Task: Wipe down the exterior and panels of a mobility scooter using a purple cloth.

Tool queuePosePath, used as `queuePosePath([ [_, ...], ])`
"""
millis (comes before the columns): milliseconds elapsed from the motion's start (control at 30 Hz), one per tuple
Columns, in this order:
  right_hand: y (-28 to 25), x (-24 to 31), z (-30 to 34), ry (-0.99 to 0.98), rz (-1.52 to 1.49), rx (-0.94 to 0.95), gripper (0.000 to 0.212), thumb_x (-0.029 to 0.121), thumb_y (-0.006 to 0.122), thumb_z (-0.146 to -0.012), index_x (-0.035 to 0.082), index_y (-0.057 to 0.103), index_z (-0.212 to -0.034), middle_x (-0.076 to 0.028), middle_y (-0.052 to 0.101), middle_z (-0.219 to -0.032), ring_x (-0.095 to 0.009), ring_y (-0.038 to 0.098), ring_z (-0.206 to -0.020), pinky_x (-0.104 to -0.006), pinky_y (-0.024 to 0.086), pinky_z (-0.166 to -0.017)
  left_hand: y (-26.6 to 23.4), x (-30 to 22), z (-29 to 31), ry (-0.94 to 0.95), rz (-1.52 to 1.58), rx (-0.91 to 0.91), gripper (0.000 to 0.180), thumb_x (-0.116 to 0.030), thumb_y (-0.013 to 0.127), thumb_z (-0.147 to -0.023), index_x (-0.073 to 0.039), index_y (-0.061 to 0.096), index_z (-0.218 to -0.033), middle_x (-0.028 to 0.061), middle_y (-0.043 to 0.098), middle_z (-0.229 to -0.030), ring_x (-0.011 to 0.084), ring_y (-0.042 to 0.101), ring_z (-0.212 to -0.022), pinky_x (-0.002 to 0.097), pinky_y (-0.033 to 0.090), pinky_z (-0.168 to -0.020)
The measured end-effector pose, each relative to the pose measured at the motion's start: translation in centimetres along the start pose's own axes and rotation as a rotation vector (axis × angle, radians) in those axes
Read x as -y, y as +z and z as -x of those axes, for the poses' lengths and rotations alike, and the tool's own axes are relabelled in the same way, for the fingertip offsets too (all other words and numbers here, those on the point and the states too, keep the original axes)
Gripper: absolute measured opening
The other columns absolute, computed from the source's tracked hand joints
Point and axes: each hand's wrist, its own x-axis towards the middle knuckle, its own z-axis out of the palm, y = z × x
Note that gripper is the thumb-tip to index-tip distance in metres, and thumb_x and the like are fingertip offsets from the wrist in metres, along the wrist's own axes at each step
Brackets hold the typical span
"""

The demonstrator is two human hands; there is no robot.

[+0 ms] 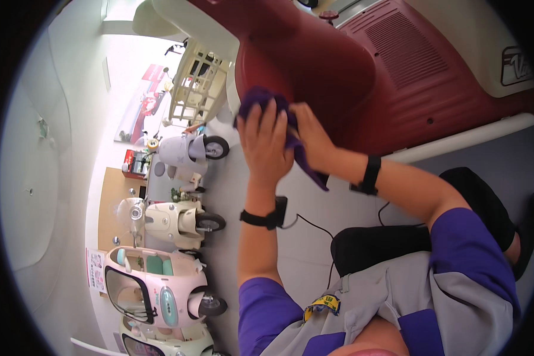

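Note:
A purple cloth (305,164) is bunched against the dark red inner panel (314,65) of a scooter, near the panel's left edge. My left hand (264,142) lies over the cloth, its fingers bent round the upper part and pressing it to the panel. Close beside it, my right hand (314,137) grips the same cloth with curled fingers. A loose corner of the fabric hangs down between my wrists. Some of the right fingertips are hidden by the cloth and the left hand.
The scooter's ribbed red footboard (406,44) and cream side body (474,35) stretch to the right, with a pale lower rail (474,136). Several parked vehicles stand at left, among them a lilac scooter (181,151), a cream scooter (166,225) and a pink cabin vehicle (178,279).

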Motion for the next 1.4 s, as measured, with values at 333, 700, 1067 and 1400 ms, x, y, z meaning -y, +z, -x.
queuePosePath([
  [333, 2.2, -2.8, -4.2, 0.044, -0.014, -0.289, 0.034, 0.017, 0.064, -0.084, 0.001, 0.052, -0.112, -0.02, 0.054, -0.102, -0.038, 0.054, -0.092, -0.044, 0.045, -0.083, 1.3, 2.0, -6.1, -0.062, 0.034, -0.221, 0.017, -0.014, 0.052, -0.08, -0.005, 0.064, -0.087, 0.0113, 0.063, -0.117, 0.0389, 0.048, -0.123, 0.0518, 0.032, -0.105],
  [700, 1.7, -5.7, 12.7, 0.393, 0.353, 0.21, 0.042, 0.026, 0.063, -0.083, 0.009, 0.049, -0.119, -0.018, 0.054, -0.111, -0.038, 0.053, -0.105, -0.0495, 0.045, -0.084, 5.3, -4.8, 9.2, -0.152, 0.155, 0.151, 0.028, -0.017, 0.061, -0.073, -0.005, 0.064, -0.098, 0.0114, 0.063, -0.115, 0.0314, 0.055, -0.115, 0.0484, 0.04, -0.099],
  [1067, -2.8, 3.0, -3.9, 0.443, -0.774, -0.201, 0.029, 0.022, 0.044, -0.096, 0.003, 0.054, -0.115, -0.019, 0.056, -0.114, -0.033, 0.053, -0.107, -0.0372, 0.043, -0.094, -2.7, -0.5, -4.9, -0.033, 0.113, 0.072, 0.049, -0.008, 0.058, -0.076, -0.006, 0.057, -0.125, 0.0136, 0.059, -0.124, 0.0309, 0.054, -0.116, 0.043, 0.041, -0.101],
  [1400, -2.0, 2.2, -9.8, -0.33, 0.26, -0.157, 0.05, 0.021, 0.06, -0.083, 0.006, 0.046, -0.128, -0.02, 0.052, -0.114, -0.04, 0.047, -0.106, -0.043, 0.041, -0.094, 0.0, 1.9, -8.7, -0.412, 0.268, -0.196, 0.04, -0.012, 0.048, -0.088, -0.004, 0.056, -0.126, 0.0222, 0.051, -0.134, 0.0382, 0.048, -0.125, 0.043, 0.039, -0.103],
])
